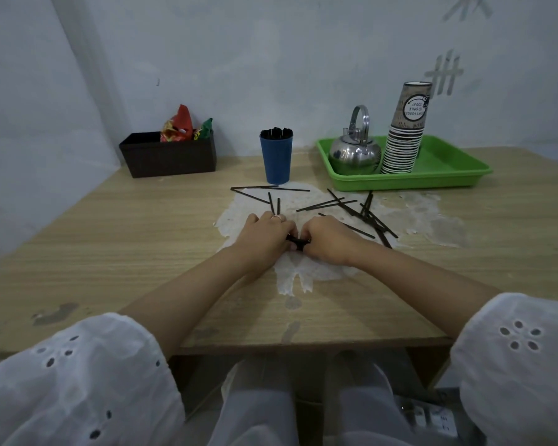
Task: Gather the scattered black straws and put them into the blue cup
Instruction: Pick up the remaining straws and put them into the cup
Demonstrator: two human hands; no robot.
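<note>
Black straws [368, 210] lie scattered just before the blue cup [276, 162]; nearer still, left hand [264, 235] and right hand [332, 241] grasp a small bundle [297, 243] with curled fingers; better to square its ends before lifting

Light is dim, cool and even, its source out of view, with no hard shadows on the table [110, 252], and the far wall [271, 43] looks flat grey-blue. The steel kettle [351, 156] carries small bright reflections, the only glare. The middle is sharp enough that the black straws [329, 204] read as thin crisp lines, while wide-angle distortion bows the table's edges left and right and swells the near white sleeves [78, 381], which look slightly soft.
</note>
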